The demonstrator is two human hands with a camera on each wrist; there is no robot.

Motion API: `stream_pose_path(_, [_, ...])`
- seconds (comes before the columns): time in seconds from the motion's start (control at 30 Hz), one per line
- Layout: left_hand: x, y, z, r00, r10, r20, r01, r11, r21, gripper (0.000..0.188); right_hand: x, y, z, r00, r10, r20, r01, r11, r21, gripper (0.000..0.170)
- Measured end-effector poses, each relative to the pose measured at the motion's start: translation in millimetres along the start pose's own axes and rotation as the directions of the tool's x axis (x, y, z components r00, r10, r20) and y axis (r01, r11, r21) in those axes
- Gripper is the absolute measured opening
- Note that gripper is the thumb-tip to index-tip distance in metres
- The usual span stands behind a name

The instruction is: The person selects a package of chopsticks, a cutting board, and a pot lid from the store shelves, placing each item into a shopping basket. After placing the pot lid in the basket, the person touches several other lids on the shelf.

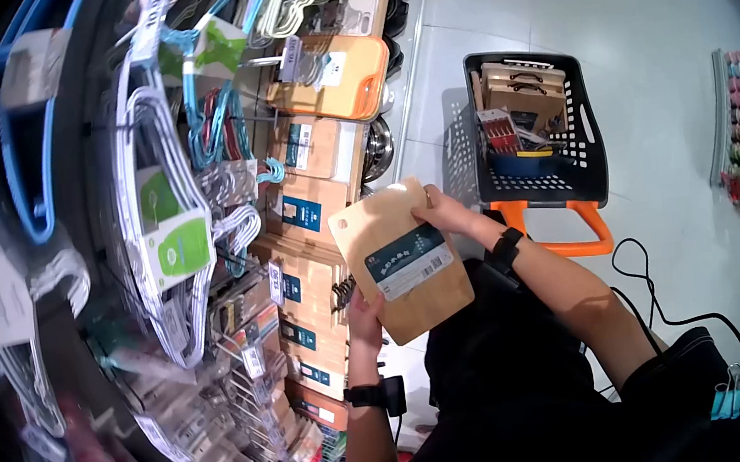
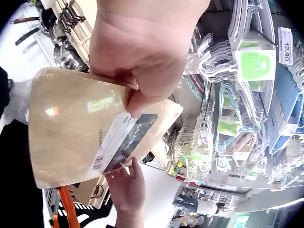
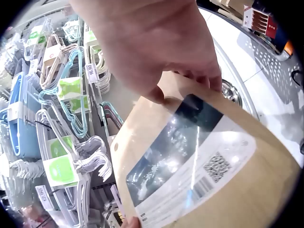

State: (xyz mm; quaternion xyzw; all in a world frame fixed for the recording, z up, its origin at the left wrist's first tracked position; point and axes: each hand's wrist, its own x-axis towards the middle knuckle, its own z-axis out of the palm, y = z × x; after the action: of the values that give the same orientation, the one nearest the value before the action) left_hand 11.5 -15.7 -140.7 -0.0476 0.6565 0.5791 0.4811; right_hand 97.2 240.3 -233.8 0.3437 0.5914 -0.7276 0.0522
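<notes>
Your left hand (image 1: 365,321) and right hand (image 1: 446,212) grip opposite edges of a wooden cutting board (image 1: 381,227), apparently so its printed label (image 1: 408,262) faces you.

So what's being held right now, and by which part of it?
The board, by its two opposite long edges: the left hand grips one, the right hand the other.
</notes>
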Motion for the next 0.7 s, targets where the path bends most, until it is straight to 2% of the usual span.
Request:
stream_pose_path(0.1, [11, 0, 0, 0.984, -0.107, -0.145, 0.104, 0.994, -0.033, 0.050, 2, -3, 9, 0.994, 0.094, -0.050, -0.093, 0.996, 0.011, 0.053])
stream_pose_path(0.13, [21, -11, -13, 0.992, -0.070, -0.106, 0.068, 0.997, -0.028, 0.046, 9, 22, 21, 0.993, 0.072, -0.090, -0.066, 0.995, 0.071, 0.050])
stream_pose_path(0.23, [48, -26, -27, 0.997, -0.068, -0.048, 0.065, 0.996, -0.053, 0.040, 19, 74, 44, 0.983, 0.052, -0.176, -0.049, 0.999, 0.021, 0.048])
stream_pose_path(0.3, [88, -55, -50, 0.994, -0.078, -0.081, 0.074, 0.996, -0.047, 0.035, 30, 107, 52, 0.971, 0.151, -0.185, -0.144, 0.988, 0.048, 0.046])
stream_pose_path(0.37, [128, -89, -71, 0.989, -0.094, -0.110, 0.091, 0.995, -0.040, 0.033, 40, 143, 58, 0.950, 0.285, -0.129, -0.278, 0.958, 0.065, 0.045])
stream_pose_path(0.4, [151, -106, -89, 0.991, -0.020, -0.132, 0.053, 0.967, 0.251, 0.032, 51, 170, 66, 0.954, 0.279, -0.110, -0.266, 0.957, 0.116, 0.043])
stream_pose_path(0.43, [180, -131, -103, 0.984, -0.081, -0.158, 0.078, 0.997, -0.026, 0.034, 63, 193, 71, 0.957, 0.273, -0.101, -0.255, 0.953, 0.164, 0.042])
stream_pose_path(0.47, [203, -141, -111, 0.980, -0.144, -0.134, 0.120, 0.977, -0.176, 0.038, 74, 211, 73, 0.960, 0.275, -0.055, -0.262, 0.948, 0.181, 0.044])
stream_pose_path(0.5, [234, -146, -108, 0.979, -0.187, -0.084, 0.149, 0.930, -0.336, 0.043, 85, 241, 79, 0.969, 0.248, 0.012, -0.241, 0.929, 0.279, 0.048])
stream_pose_path(0.57, [256, -122, -71, 0.982, -0.111, -0.155, 0.059, 0.949, -0.308, 0.053, 85, 211, 70, 0.918, 0.372, 0.140, -0.387, 0.753, 0.532, 0.045])
stream_pose_path(0.63, [275, -120, -78, 0.999, -0.040, -0.034, 0.031, 0.971, -0.238, 0.058, 100, 223, 69, 0.959, 0.220, 0.177, -0.273, 0.569, 0.776, 0.039])
stream_pose_path(0.67, [285, -123, -82, 0.991, -0.051, -0.124, 0.019, 0.968, -0.250, 0.056, 110, 215, 64, 0.973, 0.146, 0.179, -0.231, 0.569, 0.789, 0.037])
stream_pose_path(0.7, [298, -126, -84, 0.978, -0.048, -0.201, -0.008, 0.964, -0.265, 0.054, 121, 219, 64, 0.979, 0.077, 0.187, -0.200, 0.500, 0.843, 0.039])
